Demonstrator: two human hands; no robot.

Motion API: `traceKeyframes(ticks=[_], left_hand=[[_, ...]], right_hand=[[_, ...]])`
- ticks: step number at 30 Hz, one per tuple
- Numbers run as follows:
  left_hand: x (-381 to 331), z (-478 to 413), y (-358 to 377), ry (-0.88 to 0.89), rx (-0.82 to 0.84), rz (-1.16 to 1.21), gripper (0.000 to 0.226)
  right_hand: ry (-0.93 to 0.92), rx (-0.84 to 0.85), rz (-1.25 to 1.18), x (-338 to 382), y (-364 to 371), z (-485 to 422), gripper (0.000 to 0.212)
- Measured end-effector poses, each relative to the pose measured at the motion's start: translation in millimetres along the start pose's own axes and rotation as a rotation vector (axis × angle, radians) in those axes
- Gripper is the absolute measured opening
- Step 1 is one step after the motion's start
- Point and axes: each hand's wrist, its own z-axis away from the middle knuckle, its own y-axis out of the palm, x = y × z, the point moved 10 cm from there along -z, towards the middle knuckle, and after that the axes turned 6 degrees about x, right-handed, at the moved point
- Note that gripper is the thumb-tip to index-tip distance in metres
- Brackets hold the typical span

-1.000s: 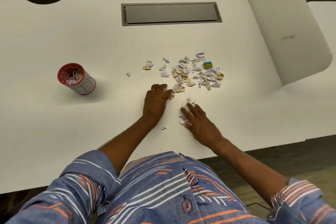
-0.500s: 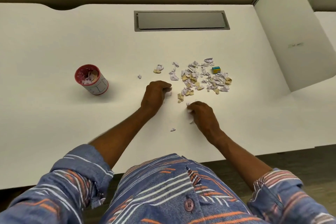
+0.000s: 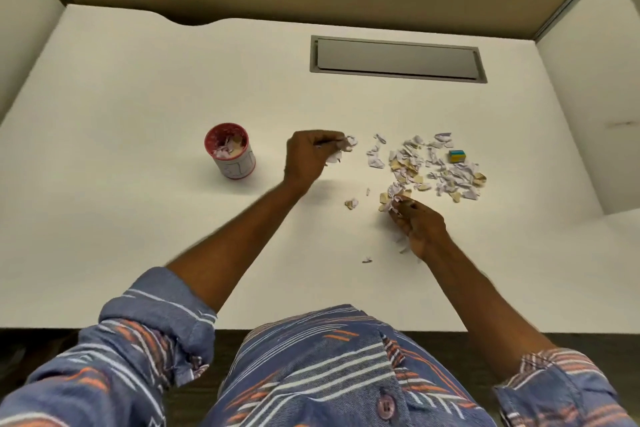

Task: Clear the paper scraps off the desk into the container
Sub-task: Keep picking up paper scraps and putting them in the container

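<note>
Gripping a small bunch of white paper scraps [image 3: 341, 149] in the closed left hand [image 3: 310, 158], raised just right of the red-rimmed white cylindrical container [image 3: 231, 155], itself already holding scraps. Closing the right hand [image 3: 417, 220] on more crumpled white and tan bits at the near edge of the scattered pile of torn paper [image 3: 436, 170], lying on the white desk [image 3: 138, 114]. Sitting beside the pile's far right edge, a small blue and yellow block [image 3: 457, 156].

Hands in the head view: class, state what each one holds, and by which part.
Left hand: a bunch of paper scraps, pinched at the fingertips. Right hand: another bunch, gathered in curled fingers.
</note>
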Motion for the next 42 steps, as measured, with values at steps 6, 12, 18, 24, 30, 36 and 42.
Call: traceKeyframes(ticks=[6,12,18,24,30,36,42], left_hand=[[-29,-8,-85,0.061,-0.05,-0.11,0.013],[-38,-8,-176,0.12,-0.095,-0.498,0.013],[-4,0,-181,0.104,-0.064,-0.574,0.018],[-3,6,-181,0.126,-0.129,-0.515,0.016],[-16,9,-180,0.161,-0.103,-0.544,0.019],[-21,10,-184,0.191,-0.138,-0.557,0.029],[-20,10,-192,0.213,-0.184,-0.572,0.033]], right_hand=[[0.071,-0.023,-0.177,-7,5,5,0.012],[0.076,-0.021,-0.242,-9,10,7,0.013],[0.072,-0.034,-0.229,-11,16,8,0.014],[0.051,-0.05,-0.18,-7,19,9,0.014],[0.0,-0.015,-0.044,3,50,11,0.012],[-0.062,0.18,0.095,18,143,6,0.014],[-0.18,0.412,0.413,16,264,12,0.022]])
